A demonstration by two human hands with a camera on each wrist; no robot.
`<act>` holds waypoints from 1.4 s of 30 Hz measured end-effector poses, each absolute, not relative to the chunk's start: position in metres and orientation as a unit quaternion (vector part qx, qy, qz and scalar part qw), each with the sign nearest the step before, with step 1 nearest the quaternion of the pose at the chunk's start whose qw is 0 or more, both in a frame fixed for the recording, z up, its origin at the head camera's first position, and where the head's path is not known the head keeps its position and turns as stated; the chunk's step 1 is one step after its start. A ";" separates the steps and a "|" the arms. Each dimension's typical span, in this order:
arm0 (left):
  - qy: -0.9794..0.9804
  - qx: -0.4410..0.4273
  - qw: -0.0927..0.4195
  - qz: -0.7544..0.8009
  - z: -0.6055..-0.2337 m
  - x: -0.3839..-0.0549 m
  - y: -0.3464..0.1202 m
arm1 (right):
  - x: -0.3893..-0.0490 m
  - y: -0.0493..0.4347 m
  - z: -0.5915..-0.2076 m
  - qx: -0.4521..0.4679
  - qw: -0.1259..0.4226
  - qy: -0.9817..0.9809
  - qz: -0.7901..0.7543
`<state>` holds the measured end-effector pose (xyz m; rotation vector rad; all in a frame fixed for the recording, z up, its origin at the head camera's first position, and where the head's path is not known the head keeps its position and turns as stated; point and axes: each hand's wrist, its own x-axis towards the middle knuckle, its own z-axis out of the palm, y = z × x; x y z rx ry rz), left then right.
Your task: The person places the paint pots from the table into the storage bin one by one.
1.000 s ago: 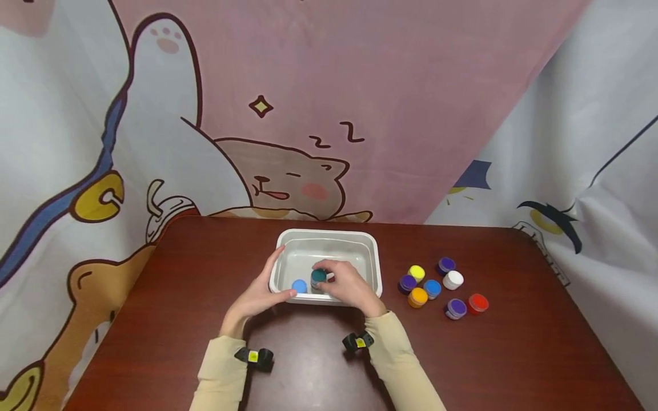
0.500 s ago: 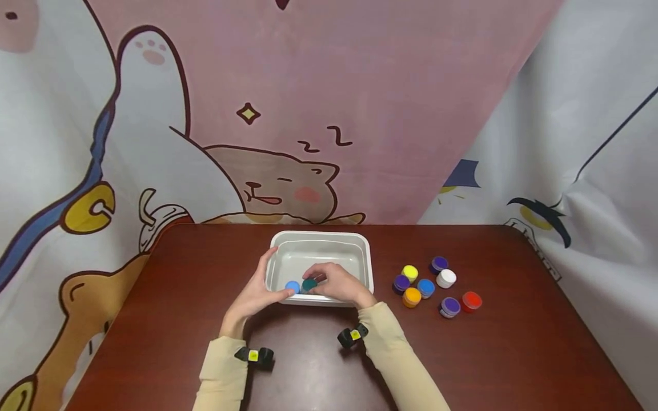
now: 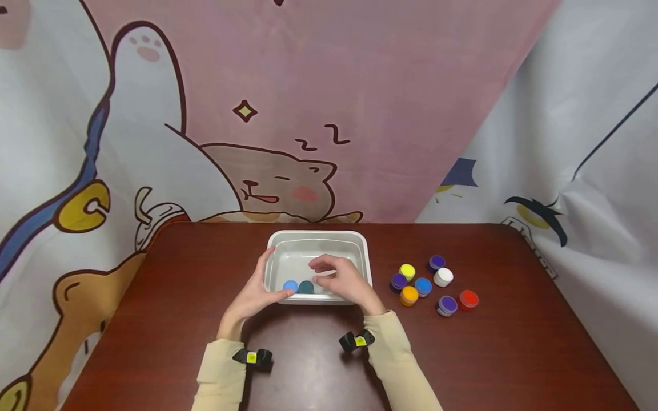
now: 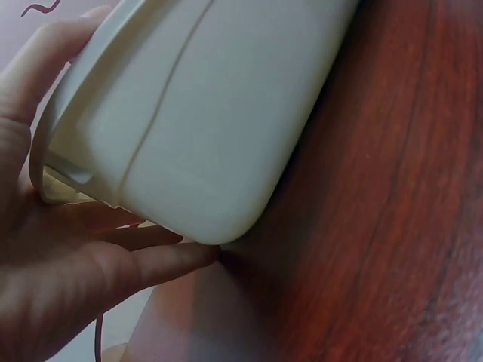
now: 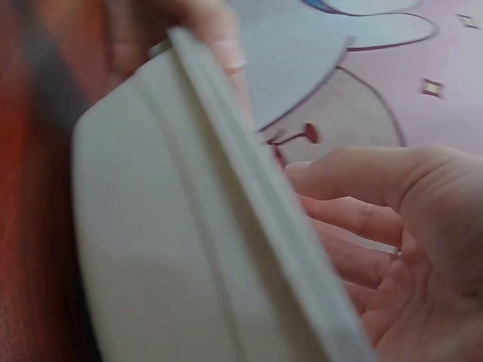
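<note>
A white plastic tray (image 3: 319,234) stands on the table. My left hand (image 3: 251,295) grips its near left corner, thumb over the near rim and fingers against the outside wall, as the left wrist view also shows. Inside, along the near wall, a small jar with a light blue lid (image 3: 290,286) sits beside one with a dark green lid (image 3: 306,287). Over the tray's right part hovers my right hand (image 3: 344,279), its fingers loosely bent and apart from the green-lidded jar. In the right wrist view nothing shows between those fingers (image 5: 355,177).
Right of the tray several small jars stand in a loose group, among them a yellow one (image 3: 407,271), an orange one (image 3: 409,295), a white one (image 3: 443,277) and a red one (image 3: 469,299). A printed cloth (image 3: 390,114) hangs behind the table (image 3: 514,342).
My right hand has set the green-lidded jar down beside the light blue one, let go of it and drawn back to the right. The left hand keeps its grip on the tray.
</note>
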<state>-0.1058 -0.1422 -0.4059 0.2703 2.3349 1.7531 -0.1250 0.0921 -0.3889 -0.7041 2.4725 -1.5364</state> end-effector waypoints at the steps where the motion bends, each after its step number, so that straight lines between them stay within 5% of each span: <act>1: 0.794 0.090 0.104 0.593 -0.400 -0.103 -0.141 | -0.122 0.094 -0.387 -0.224 0.066 0.822 -0.519; 18: 0.807 0.098 0.091 0.575 -0.388 -0.098 -0.138 | -0.073 0.180 -0.372 -0.082 -0.038 0.804 -0.587; 27: 0.806 0.103 0.084 0.577 -0.423 -0.112 -0.146 | -0.043 0.242 -0.375 -0.012 -0.082 0.822 -0.564; 42: 0.806 0.118 0.078 0.575 -0.428 -0.116 -0.148 | -0.017 0.280 -0.392 0.156 -0.049 0.865 -0.475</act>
